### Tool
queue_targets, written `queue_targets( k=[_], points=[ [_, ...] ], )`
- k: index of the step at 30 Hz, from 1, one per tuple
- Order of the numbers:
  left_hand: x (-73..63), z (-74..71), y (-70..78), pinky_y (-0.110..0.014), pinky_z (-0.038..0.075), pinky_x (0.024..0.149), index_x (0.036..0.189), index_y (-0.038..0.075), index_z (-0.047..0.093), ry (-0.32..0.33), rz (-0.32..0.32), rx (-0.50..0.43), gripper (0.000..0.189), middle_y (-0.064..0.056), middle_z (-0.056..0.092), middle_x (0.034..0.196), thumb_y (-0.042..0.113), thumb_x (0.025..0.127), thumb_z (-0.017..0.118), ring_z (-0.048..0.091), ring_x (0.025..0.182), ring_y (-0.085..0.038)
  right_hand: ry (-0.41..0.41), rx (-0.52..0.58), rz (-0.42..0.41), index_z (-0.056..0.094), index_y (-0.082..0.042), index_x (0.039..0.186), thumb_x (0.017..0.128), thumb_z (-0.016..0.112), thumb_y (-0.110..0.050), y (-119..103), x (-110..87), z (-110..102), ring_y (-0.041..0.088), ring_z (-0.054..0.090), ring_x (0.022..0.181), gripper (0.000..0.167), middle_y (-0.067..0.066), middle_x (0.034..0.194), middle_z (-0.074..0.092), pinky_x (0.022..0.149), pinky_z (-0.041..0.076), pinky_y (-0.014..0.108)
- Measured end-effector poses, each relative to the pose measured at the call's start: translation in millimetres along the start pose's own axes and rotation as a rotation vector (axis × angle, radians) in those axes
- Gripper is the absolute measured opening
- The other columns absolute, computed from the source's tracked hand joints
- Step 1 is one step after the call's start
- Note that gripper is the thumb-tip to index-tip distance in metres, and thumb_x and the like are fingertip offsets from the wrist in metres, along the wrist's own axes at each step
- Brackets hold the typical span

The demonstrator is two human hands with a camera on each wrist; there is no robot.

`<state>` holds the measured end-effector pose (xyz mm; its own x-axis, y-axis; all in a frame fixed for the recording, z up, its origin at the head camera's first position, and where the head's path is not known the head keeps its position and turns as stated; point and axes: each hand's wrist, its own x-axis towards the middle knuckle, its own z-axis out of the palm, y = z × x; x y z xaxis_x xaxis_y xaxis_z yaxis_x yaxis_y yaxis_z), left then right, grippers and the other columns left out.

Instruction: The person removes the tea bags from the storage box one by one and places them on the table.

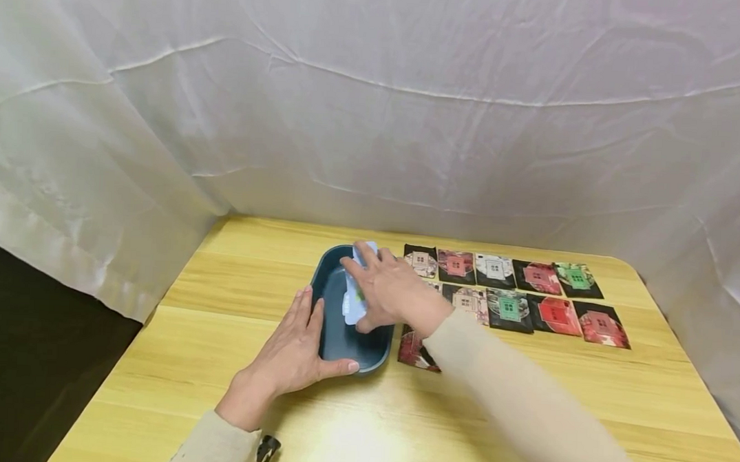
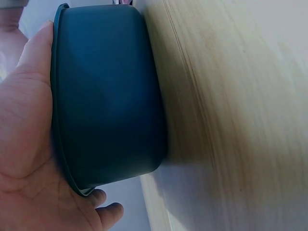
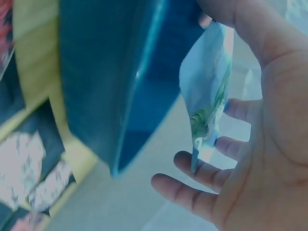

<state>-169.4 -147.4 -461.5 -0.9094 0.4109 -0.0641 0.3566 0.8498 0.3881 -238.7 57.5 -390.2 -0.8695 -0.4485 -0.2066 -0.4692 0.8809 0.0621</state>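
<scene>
A dark teal rounded basin (image 1: 365, 348) stands on the wooden table. Against its left side and near rim lies my left hand (image 1: 290, 351), fingers straight and thumb spread along the near end. In the left wrist view the palm touches the rim of the basin (image 2: 106, 91). My right hand (image 1: 395, 291) reaches over the far part of the basin and pinches a light blue sachet (image 1: 353, 306). The right wrist view shows this sachet (image 3: 207, 82) on edge between thumb and fingers, with a green print on it. The hand hides part of the sachet.
Several square sachets with dark, red, green and white prints lie in rows right of the basin, among them a green one (image 1: 510, 309) and a red one (image 1: 554, 315). My right forearm crosses above the nearest sachet (image 1: 416, 350). A pale curtain (image 1: 411, 136) hangs behind the table.
</scene>
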Motion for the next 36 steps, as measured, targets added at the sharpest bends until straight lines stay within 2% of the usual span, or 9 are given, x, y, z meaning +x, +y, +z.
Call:
queue_targets(
  k=[4,10,17,19,24,26,31,36],
  points=[
    [0.7,0.5,1.5,-0.056,0.023,0.130,0.164,-0.008,0.021,0.004,-0.004,0.005,0.136,-0.029,0.000,0.174,0.089,0.079,0.064,0.001,0.164,-0.043,0.037,0.022,0.015,0.019,-0.025,0.171,0.072,0.088,-0.066,20,-23.4,-10,0.047,0.033,0.154,0.127,0.013,0.178,0.006,0.116,0.045,0.061],
    [1.3,-2.1,-1.0,-0.057,0.023,0.130,0.165,-0.007,0.021,0.004,-0.016,0.009,0.138,-0.028,-0.001,0.174,0.092,0.077,0.062,0.002,0.163,-0.043,0.079,0.056,0.031,0.020,-0.025,0.170,0.070,0.090,-0.064,57,-59.2,-13,0.050,0.037,0.150,0.128,0.015,0.177,0.008,0.118,0.039,0.067],
    [0.6,-6.0,-6.4,-0.058,0.021,0.130,0.165,-0.007,0.021,0.009,-0.036,0.008,0.137,-0.028,-0.001,0.175,0.089,0.078,0.066,0.004,0.163,-0.045,0.132,0.043,0.062,0.027,-0.021,0.168,0.067,0.093,-0.059,103,-104.3,10,0.052,0.049,0.135,0.126,0.021,0.173,0.016,0.105,0.051,0.067],
    [-0.2,-7.4,-8.5,-0.059,0.022,0.129,0.164,-0.007,0.021,0.008,-0.039,0.005,0.136,-0.029,-0.001,0.174,0.088,0.078,0.066,0.004,0.163,-0.045,0.133,0.048,0.070,0.028,-0.020,0.168,0.067,0.093,-0.058,112,-117.1,19,0.054,0.050,0.134,0.126,0.023,0.172,0.017,0.105,0.050,0.069],
    [-1.4,-9.5,-11.2,-0.059,0.021,0.129,0.164,-0.009,0.021,0.012,-0.031,0.011,0.136,-0.030,-0.002,0.173,0.089,0.078,0.065,0.005,0.162,-0.047,0.105,0.055,0.095,0.033,-0.015,0.166,0.067,0.092,-0.061,130,-143.9,44,0.060,0.050,0.133,0.124,0.026,0.171,0.021,0.105,0.048,0.072],
    [-1.5,-9.9,-11.2,-0.059,0.021,0.129,0.164,-0.009,0.022,0.014,-0.029,0.013,0.137,-0.030,-0.002,0.173,0.089,0.078,0.064,0.004,0.162,-0.047,0.076,0.069,0.105,0.035,-0.015,0.165,0.067,0.092,-0.063,133,-151.5,53,0.059,0.052,0.131,0.124,0.027,0.170,0.022,0.101,0.051,0.072],
    [-1.4,-10.4,-10.8,-0.059,0.022,0.129,0.163,-0.009,0.023,0.014,-0.024,0.011,0.137,-0.031,-0.001,0.173,0.089,0.078,0.064,0.004,0.162,-0.047,-0.021,0.132,0.125,0.037,-0.015,0.164,0.065,0.093,-0.064,134,-163.2,74,0.061,0.050,0.133,0.124,0.026,0.170,0.023,0.102,0.048,0.075],
    [-1.6,-10.4,-10.4,-0.059,0.022,0.129,0.163,-0.009,0.023,0.015,-0.024,0.015,0.136,-0.032,0.001,0.173,0.089,0.079,0.065,0.005,0.162,-0.047,-0.069,0.168,0.119,0.039,-0.013,0.163,0.063,0.093,-0.062,131,-166.6,88,0.061,0.049,0.134,0.124,0.028,0.169,0.025,0.103,0.048,0.073]
  ],
)
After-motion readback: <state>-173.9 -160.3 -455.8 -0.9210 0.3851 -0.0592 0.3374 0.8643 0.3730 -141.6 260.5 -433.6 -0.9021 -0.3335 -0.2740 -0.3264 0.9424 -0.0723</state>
